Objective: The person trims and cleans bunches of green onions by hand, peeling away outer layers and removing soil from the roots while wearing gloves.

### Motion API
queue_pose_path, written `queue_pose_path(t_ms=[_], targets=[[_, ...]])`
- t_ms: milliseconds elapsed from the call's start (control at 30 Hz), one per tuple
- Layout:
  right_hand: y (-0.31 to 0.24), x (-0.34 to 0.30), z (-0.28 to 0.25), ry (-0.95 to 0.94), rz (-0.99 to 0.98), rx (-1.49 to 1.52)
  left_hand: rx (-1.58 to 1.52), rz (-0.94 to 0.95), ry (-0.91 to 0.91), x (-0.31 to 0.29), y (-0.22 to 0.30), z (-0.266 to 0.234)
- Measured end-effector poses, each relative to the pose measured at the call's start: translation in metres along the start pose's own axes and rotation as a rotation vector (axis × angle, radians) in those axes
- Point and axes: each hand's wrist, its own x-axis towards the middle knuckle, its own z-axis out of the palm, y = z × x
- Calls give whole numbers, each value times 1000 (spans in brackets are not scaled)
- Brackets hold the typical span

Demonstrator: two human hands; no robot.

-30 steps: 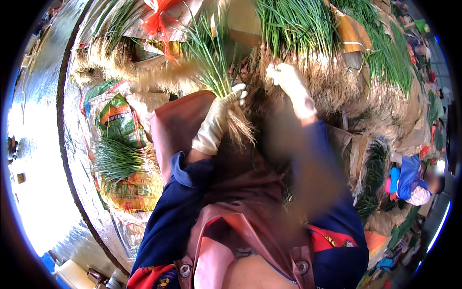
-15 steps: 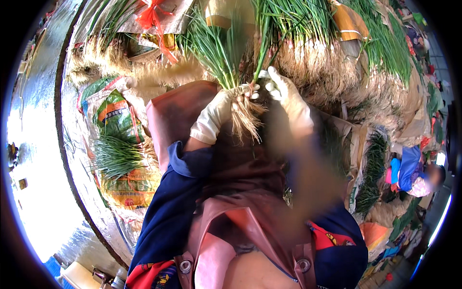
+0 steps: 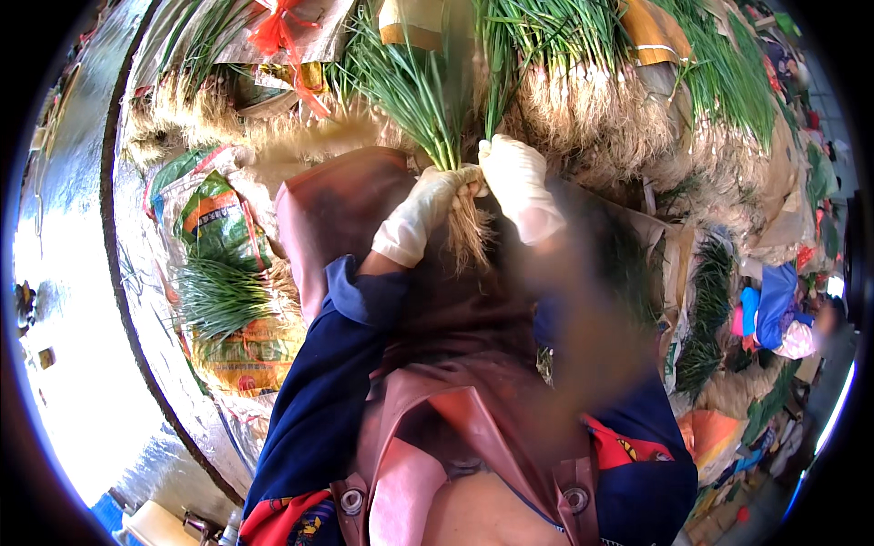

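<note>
My left hand (image 3: 430, 211), in a white glove, is closed round a bunch of green onions (image 3: 435, 114) in front of my apron. Their green leaves point up and away, and their pale roots (image 3: 469, 232) hang below the fist. Right beside it, my right hand (image 3: 519, 182), gloved too, has its fingers bent and pinching a few green onion stalks (image 3: 492, 100) close to the bunch. Where those stalks end is hidden behind the fingers. A blurred brown patch covers part of my right forearm.
Rows of green onions with long roots (image 3: 592, 109) lie ahead, more at the far right (image 3: 728, 91). A small bundle (image 3: 218, 293) rests on printed sacks (image 3: 246, 355) at left. Red plastic ties (image 3: 282, 32) hang at upper left. Another person (image 3: 778, 309) is at the right.
My right hand has moved left and closer to my left hand. Its fingers, spread before, are now closed on stalks. My left hand has turned slightly and still grips the bunch.
</note>
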Motion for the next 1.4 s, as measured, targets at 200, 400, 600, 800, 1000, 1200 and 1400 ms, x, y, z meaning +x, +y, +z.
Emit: queue_pose_path(t_ms=[200, 400, 600, 800, 1000, 1200, 1400], targets=[[53, 1, 46, 443, 69, 233, -126, -81, 25, 2, 1, 28], [211, -5, 79, 91, 489, 336, -177, 174, -63, -122, 61, 3], [219, -77, 115, -188, 661, 686, -383, 852, 385, -222, 123, -51], [150, -64, 95, -154, 356, -155, 160, 914, 249, -195, 246, -122], [48, 28, -21, 308, 117, 283, 331, 640, 473, -77, 271, -230], [18, 155, -14, 294, 112, -393, -131, 528, 401, -13, 237, -216], [20, 123, -41, 168, 149, 32, 1417, 738, 190, -16, 202, -102]])
